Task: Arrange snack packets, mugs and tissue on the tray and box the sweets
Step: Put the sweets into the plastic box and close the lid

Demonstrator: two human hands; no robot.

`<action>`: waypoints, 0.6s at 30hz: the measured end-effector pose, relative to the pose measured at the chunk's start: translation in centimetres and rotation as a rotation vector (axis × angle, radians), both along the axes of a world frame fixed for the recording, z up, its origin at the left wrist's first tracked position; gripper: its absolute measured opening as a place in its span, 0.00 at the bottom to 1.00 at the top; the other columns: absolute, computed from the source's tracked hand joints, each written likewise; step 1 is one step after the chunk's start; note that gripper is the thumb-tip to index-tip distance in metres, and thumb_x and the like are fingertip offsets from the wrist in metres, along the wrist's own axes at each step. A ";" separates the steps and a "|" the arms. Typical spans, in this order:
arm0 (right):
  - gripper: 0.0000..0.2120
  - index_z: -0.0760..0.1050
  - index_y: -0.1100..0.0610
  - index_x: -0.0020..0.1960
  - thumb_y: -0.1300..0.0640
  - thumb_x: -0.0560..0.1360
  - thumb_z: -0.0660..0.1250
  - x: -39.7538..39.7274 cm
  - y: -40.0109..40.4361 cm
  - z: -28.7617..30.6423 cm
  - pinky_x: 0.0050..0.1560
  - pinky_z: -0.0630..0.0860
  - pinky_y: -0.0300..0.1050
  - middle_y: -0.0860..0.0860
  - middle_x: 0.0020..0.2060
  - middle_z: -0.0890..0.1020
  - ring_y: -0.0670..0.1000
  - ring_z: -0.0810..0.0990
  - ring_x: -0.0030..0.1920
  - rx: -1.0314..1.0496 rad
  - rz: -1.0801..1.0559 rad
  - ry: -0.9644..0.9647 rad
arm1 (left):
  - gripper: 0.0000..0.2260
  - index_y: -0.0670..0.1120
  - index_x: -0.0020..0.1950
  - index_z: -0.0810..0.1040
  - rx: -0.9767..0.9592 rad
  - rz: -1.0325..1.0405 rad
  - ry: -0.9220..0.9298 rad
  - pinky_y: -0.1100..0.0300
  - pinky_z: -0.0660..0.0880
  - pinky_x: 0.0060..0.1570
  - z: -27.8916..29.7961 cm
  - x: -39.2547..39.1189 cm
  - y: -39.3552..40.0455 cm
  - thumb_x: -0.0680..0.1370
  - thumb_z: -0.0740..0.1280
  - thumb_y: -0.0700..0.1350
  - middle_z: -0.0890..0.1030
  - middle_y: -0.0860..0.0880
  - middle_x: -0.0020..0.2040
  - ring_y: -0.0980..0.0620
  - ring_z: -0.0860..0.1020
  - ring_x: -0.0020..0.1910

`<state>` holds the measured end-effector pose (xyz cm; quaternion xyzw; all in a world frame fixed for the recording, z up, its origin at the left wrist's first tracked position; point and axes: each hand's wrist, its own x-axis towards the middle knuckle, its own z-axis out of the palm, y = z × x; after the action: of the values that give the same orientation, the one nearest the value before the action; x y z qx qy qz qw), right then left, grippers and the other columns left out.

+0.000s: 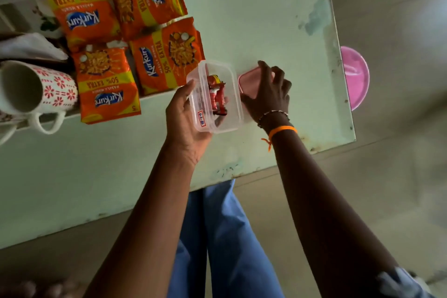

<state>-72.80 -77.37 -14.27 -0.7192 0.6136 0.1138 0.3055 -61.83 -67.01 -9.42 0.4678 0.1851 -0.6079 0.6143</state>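
Note:
My left hand (187, 116) holds a clear plastic box (232, 94) just above the pale green table; red-wrapped sweets (217, 95) lie inside it. My right hand (271, 94) rests on a pink lid (246, 81) lying flat on the table just right of the box, fingers curled over it. Several orange snack packets (106, 84) lie on a white tray (154, 97) at the upper left. A white mug with red flowers (36, 87) lies on its side at the tray's left. White tissue (29, 47) sits above the mug.
The table's right edge (346, 80) is close to my right hand, and a pink plastic basin (355, 77) stands on the floor beyond it. The near table edge runs diagonally above my blue-clad legs (217, 237). A second mug handle (7, 133) shows at the far left.

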 end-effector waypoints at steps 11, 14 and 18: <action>0.28 0.66 0.56 0.53 0.52 0.60 0.77 -0.8 4.1 3.2 0.48 0.69 0.33 0.49 0.48 0.65 0.53 0.69 0.50 -0.187 -0.693 -0.485 | 0.18 0.45 0.63 0.73 0.036 -0.004 -0.019 0.54 0.72 0.49 0.5 0.3 3.4 0.77 0.56 0.52 0.77 0.43 0.53 0.45 0.75 0.51; 0.20 0.63 0.57 0.40 0.54 0.66 0.75 -0.5 5.7 4.6 0.42 0.68 0.35 0.54 0.43 0.68 0.51 0.68 0.41 -0.049 -1.097 -0.782 | 0.20 0.44 0.65 0.71 0.010 0.011 -0.035 0.56 0.72 0.46 0.8 0.5 4.0 0.77 0.57 0.52 0.76 0.44 0.53 0.47 0.75 0.49; 0.20 0.61 0.53 0.30 0.64 0.69 0.71 1.5 8.7 6.0 0.50 0.70 0.40 0.51 0.33 0.68 0.49 0.68 0.37 0.128 -1.219 -1.036 | 0.16 0.45 0.63 0.71 -0.102 -0.064 -0.104 0.56 0.76 0.48 0.7 0.2 4.5 0.79 0.54 0.49 0.79 0.46 0.53 0.50 0.77 0.49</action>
<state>-71.31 -68.67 -8.26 -0.1999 0.6709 -0.3863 0.6006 -61.64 -62.55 -8.68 0.4723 0.1066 -0.6107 0.6266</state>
